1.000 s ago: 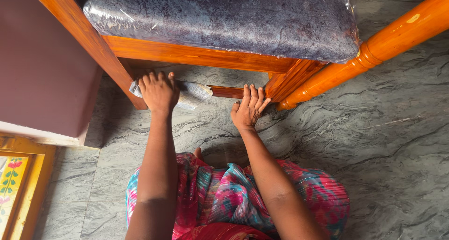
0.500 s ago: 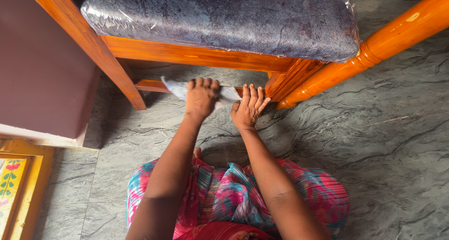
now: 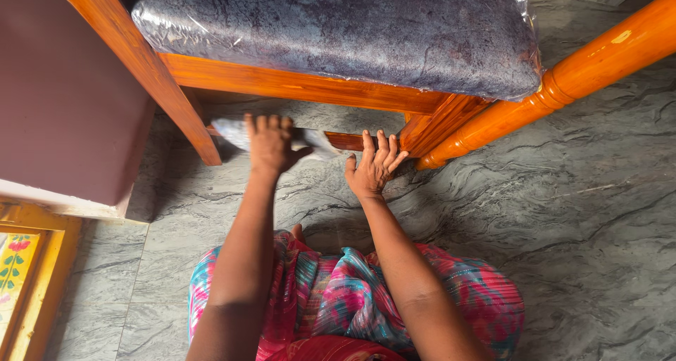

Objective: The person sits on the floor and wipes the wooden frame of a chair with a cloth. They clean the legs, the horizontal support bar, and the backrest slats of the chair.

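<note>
My left hand (image 3: 268,144) presses a pale grey cloth (image 3: 229,130) against the low wooden rail (image 3: 345,140) of a chair. The cloth sticks out on both sides of the hand. My right hand (image 3: 372,167) rests with its fingers spread on the right end of that rail, beside the chair's front right leg (image 3: 433,127). The chair has an orange-brown frame (image 3: 296,85) and a dark blue cushion (image 3: 338,27) under clear plastic wrap.
A thick turned orange wooden post (image 3: 584,69) slants up to the right of the chair. A maroon panel (image 3: 63,115) fills the left. A yellow-framed flowered panel (image 3: 21,276) lies at lower left. The floor (image 3: 563,213) is grey marble. My lap wears pink and teal cloth (image 3: 352,298).
My left hand slid the cloth right along the rail, close to my right hand, and has now come partway back to the left. My right hand stayed on the rail's right end.
</note>
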